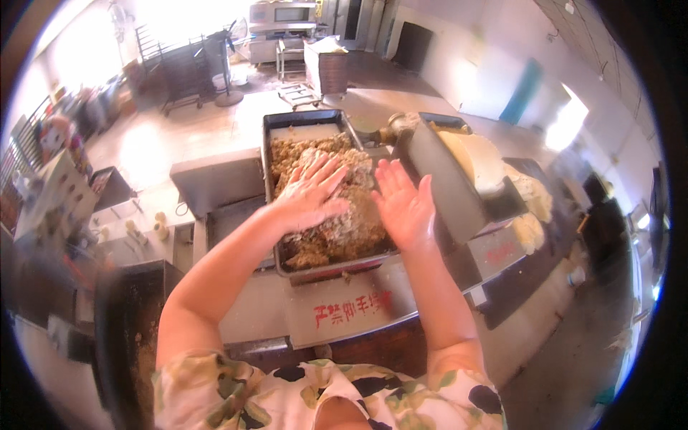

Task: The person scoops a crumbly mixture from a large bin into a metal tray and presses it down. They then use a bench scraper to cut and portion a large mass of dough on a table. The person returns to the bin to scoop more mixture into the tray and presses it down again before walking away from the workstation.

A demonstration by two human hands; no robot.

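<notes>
A dark rectangular tray (308,274) in front of me holds a heap of crumbly brown mixture (337,240), whitish and floury on top. My left hand (315,192) lies on the heap with its fingers spread. At the heap's right side is my right hand (405,208), its fingers stretched out and its palm turned inward; whether it touches the mixture I cannot tell. Neither hand grips anything. Past the mixture, the pale bottom of the tray shows at its far end.
To the right, a metal hopper (446,190) holds pale yellow dough (476,159), more of it hanging over the side. A metal panel (218,179) stands left of the tray. A black bin (132,301) is at lower left. Farther off are a fan (228,72) and stacked trays (326,68).
</notes>
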